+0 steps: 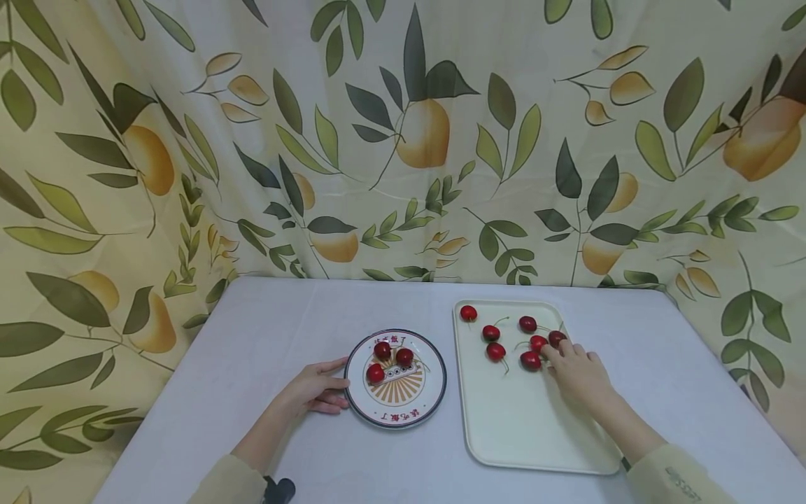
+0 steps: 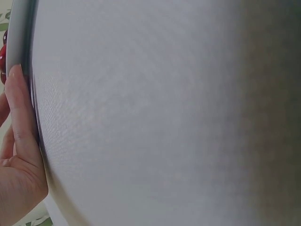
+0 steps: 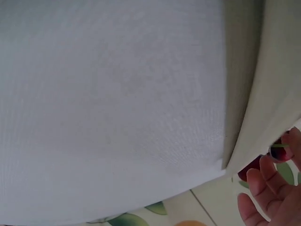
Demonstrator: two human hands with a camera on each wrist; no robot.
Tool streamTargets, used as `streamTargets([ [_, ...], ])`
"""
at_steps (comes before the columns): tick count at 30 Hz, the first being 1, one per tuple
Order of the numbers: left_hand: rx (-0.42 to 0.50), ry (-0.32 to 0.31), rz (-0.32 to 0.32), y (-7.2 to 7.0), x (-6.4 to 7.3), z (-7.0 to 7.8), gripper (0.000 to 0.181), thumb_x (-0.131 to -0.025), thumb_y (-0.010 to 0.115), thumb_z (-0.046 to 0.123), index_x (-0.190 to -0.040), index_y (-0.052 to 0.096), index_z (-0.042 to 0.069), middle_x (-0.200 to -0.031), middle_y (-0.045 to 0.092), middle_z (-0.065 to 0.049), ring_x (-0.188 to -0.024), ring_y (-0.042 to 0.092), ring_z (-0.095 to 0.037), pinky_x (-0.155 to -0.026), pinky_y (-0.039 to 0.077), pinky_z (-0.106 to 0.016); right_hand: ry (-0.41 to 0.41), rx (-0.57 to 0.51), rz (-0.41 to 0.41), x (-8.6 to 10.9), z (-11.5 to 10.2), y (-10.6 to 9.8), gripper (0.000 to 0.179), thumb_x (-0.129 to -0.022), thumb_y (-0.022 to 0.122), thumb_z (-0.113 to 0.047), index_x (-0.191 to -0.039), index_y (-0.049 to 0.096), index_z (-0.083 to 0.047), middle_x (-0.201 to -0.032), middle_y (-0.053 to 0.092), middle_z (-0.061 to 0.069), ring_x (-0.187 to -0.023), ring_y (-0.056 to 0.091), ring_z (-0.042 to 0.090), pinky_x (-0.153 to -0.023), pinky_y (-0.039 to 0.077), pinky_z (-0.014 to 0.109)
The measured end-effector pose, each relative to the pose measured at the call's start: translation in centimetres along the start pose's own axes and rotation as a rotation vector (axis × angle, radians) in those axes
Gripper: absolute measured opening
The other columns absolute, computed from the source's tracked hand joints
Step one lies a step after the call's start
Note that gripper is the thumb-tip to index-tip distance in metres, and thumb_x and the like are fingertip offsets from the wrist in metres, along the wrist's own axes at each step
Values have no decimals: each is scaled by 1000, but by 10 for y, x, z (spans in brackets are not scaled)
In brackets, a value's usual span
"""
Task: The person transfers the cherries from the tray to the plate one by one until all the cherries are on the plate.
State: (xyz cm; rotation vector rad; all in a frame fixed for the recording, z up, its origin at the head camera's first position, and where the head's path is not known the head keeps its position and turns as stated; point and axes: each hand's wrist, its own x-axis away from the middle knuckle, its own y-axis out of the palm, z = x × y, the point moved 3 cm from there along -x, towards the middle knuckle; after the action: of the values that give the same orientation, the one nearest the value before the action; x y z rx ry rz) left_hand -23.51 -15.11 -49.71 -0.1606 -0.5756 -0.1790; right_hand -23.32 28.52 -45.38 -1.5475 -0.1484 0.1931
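A round white plate (image 1: 434, 395) with a dark rim and printed red characters holds three cherries (image 1: 404, 357). At its left edge my left hand (image 1: 321, 387) touches the rim with fingers fairly straight. The left wrist view shows one finger (image 2: 21, 108) lying against the plate's side. Over the upper right part of a cream tray (image 1: 522, 427), my right hand (image 1: 579, 371) reaches in among several red cherries (image 1: 531, 360). Its fingertips are at a bright red cherry (image 1: 538, 343) and a darker one (image 1: 557, 338). The right thumb is hidden, so a pinch cannot be confirmed.
More cherries with thin stems lie in the tray's upper left, one (image 1: 468, 313) near its corner. Plate and tray stand apart on a white tablecloth (image 1: 290, 315). A curtain (image 1: 390, 210) with leaf and fruit print hangs behind the table.
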Motion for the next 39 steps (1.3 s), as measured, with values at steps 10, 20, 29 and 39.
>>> streamTargets([
  [10,-30,-2,22,1,-1,-1,58,-86,63,12,-139,40,14,-73,66,-10,-63,67,-20,-61,57,-33,10,-4,-3,0,1,3,29,-83,66,-16,-109,57,-5,-91,51,18,-85,51,35,-69,44,51],
  [20,-20,2,23,0,-1,-2,58,-85,63,11,-139,41,14,-71,65,-10,-62,67,-20,-61,57,-34,-16,5,25,0,1,3,23,-84,64,-15,-104,57,-7,-90,50,17,-83,51,34,-67,45,51],
  [29,-15,2,16,0,0,-1,58,-86,62,11,-139,41,14,-72,66,-10,-61,67,-20,-60,57,-33,-73,15,111,-3,-8,-13,25,-80,68,-8,-103,58,-9,-90,50,16,-81,49,32,-66,45,49],
  [39,7,9,-2,0,-1,-1,59,-85,62,10,-140,39,13,-73,67,-10,-62,67,-20,-60,57,-34,-137,3,174,-16,-40,-31,18,-80,69,-9,-94,57,-11,-78,47,7,-76,50,27,-65,47,46],
])
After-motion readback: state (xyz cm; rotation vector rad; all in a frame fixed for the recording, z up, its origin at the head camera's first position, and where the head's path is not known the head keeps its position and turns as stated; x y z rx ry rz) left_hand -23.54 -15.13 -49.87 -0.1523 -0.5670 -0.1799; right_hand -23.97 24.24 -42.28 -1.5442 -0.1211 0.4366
